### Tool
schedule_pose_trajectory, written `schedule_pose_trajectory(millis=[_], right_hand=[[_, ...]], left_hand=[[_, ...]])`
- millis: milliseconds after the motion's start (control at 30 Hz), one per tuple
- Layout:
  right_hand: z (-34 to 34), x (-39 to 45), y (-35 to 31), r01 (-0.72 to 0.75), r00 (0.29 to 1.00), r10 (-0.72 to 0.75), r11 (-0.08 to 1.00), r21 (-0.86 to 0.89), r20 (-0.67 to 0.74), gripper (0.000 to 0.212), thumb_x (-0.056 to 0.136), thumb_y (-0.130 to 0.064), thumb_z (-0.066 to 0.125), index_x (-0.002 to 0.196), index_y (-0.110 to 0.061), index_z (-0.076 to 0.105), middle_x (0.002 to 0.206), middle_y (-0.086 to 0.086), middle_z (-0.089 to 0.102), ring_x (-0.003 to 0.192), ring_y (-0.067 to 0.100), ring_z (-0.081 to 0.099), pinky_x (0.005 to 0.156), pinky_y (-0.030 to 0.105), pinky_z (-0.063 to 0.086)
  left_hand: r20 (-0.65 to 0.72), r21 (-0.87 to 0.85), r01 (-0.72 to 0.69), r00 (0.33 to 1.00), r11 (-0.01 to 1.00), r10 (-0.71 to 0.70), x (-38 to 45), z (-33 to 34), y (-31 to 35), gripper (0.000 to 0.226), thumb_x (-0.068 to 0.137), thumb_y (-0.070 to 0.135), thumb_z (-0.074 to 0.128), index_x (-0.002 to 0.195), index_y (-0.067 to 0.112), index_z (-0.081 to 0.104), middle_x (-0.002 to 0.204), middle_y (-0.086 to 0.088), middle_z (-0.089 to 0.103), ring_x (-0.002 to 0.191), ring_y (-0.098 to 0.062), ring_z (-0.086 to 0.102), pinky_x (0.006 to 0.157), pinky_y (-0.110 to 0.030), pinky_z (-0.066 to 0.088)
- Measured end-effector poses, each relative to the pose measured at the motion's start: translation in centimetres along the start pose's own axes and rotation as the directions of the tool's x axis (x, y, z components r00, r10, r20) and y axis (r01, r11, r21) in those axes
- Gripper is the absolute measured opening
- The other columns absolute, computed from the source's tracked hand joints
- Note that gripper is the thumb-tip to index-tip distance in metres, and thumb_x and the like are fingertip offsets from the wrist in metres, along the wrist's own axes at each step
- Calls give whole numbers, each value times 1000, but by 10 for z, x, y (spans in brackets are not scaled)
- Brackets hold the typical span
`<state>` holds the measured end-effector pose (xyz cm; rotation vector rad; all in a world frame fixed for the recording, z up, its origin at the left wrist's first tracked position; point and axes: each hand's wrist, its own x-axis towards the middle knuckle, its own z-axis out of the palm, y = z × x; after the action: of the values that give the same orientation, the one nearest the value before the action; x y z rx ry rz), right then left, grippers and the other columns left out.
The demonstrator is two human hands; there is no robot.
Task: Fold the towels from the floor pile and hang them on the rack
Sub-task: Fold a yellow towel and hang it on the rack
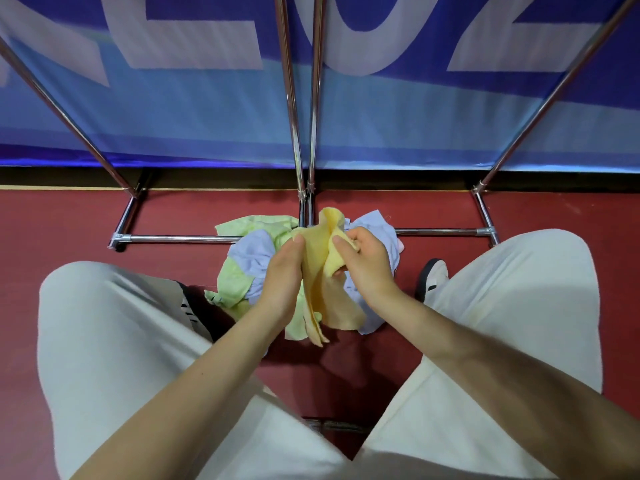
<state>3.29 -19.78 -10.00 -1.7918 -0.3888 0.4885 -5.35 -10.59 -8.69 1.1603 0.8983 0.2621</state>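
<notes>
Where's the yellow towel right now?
Centre of the head view: the yellow towel hangs between the left hand and right hand, above the floor pile.
</notes>
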Motion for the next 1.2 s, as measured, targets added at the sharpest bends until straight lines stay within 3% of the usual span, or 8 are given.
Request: schedule_pose_trajectory(millis=[100, 167, 267, 333, 500, 700, 833, 1200], right_hand=[[5, -1, -7, 61, 998, -61, 998, 26, -8, 24, 92, -11, 60, 72, -20, 49, 54, -12, 47, 48, 0, 44, 51, 10, 35], [6, -3, -13, 78, 997, -78, 995, 67, -4, 22, 92, -9, 60, 76, -19, 50, 61, 0, 51, 49, 1, 49, 48, 9, 39], [8, -4, -22, 100, 995, -102, 987, 124, 10, 17, 93, -9, 59, 81, -17, 51, 68, 6, 58, 54, 3, 56, 49, 12, 45], [10, -2, -25, 95, 995, -96, 987, 128, 3, 14, 93, -10, 60, 83, -15, 52, 72, 14, 61, 58, 7, 59, 49, 13, 46], [14, 2, -28, 100, 995, -103, 986, 130, 12, 17, 93, -11, 60, 80, -18, 51, 76, 26, 62, 59, 17, 59, 48, 14, 46], [12, 7, -32, 119, 993, -120, 985, 122, 8, 11, 94, -9, 58, 84, -10, 53, 61, 2, 57, 49, 3, 56, 48, 11, 43], [12, 9, -25, 188, 960, -215, 970, 154, 181, 27, 98, -1, 44, 109, -20, 60, 81, -5, 67, 70, 7, 66, 68, 21, 55], [-1, 16, -13, 429, 902, -425, 860, -276, 77, 25, 84, -24, 68, 109, -21, 70, 82, -14, 47, 76, 7, 50, 76, 16, 42]], left_hand=[[-50, 0, -68, 996, 998, 68, -7, 8, 2, 38, 102, 24, 40, 118, -10, 47, 116, -33, 55, 105, -30, 60, 106, -52, 39], [-57, 50, -146, 987, 988, 148, -8, 11, 4, 36, 103, 25, 38, 119, -5, 49, 124, -31, 43, 125, -45, 29, 106, -61, 32], [-5, 93, -295, 955, 951, 297, -4, 10, 9, 29, 101, 31, 37, 120, 32, 60, 123, -2, 66, 121, -16, 58, 106, -38, 43], [-36, 124, -323, 943, 938, 330, 0, 9, 10, 28, 105, 24, 35, 118, 34, 58, 114, 11, 65, 110, -3, 59, 104, -34, 45], [-133, 109, -320, 933, 941, 333, 2, 11, 13, 27, 106, 23, 33, 119, 23, 57, 110, -1, 64, 105, -19, 60, 100, -44, 48], [-141, 130, -358, 916, 924, 375, 6, 9, 11, 29, 105, 20, 34, 119, 14, 58, 112, -3, 65, 105, -16, 60, 95, -33, 48], [-118, 109, -324, 935, 940, 336, 8, 7, 10, 27, 104, 16, 34, 115, 11, 58, 101, 3, 64, 91, -5, 58, 86, -22, 46], [-31, -16, -174, 984, 985, 174, 7, 7, 4, 28, 98, 15, 41, 108, 9, 67, 111, -17, 69, 111, -31, 63, 101, -47, 48]])
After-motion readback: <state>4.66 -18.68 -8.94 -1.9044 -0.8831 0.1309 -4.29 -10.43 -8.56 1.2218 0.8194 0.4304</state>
